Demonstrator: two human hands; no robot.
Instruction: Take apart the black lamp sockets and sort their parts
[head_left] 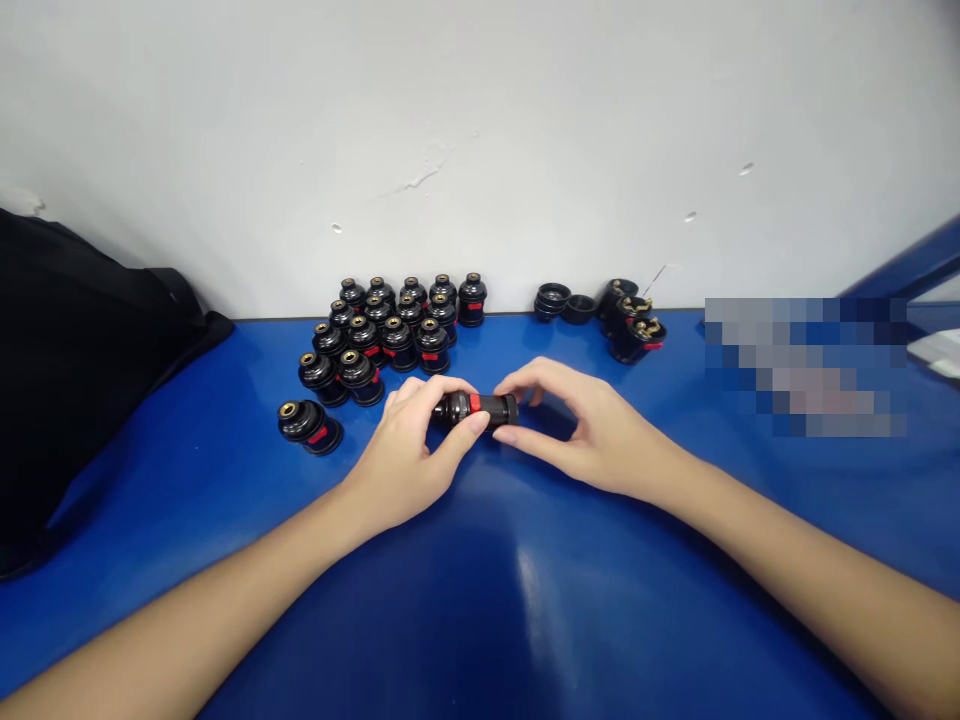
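Observation:
A black lamp holder (495, 412) with a red switch lies on its side between my hands, just above the blue table or resting on it. My left hand (412, 440) grips its narrower left end, thumb in front and fingers over the top. Around the right end, at the rim, my right hand (577, 425) has its thumb and fingers curled; its fingertips are partly hidden. The nearest separate piece to my left hand is a lamp holder (311, 428) with a brass-coloured top, tilted slightly, at the front of a group.
Several similar lamp holders (400, 343) stand in rows by the wall. To the right are black caps or rings (553, 300) and open holder bodies (634, 341) with brass contacts. Black cloth (82, 370) covers the table's left side. A blurred patch (806, 370) hides the right.

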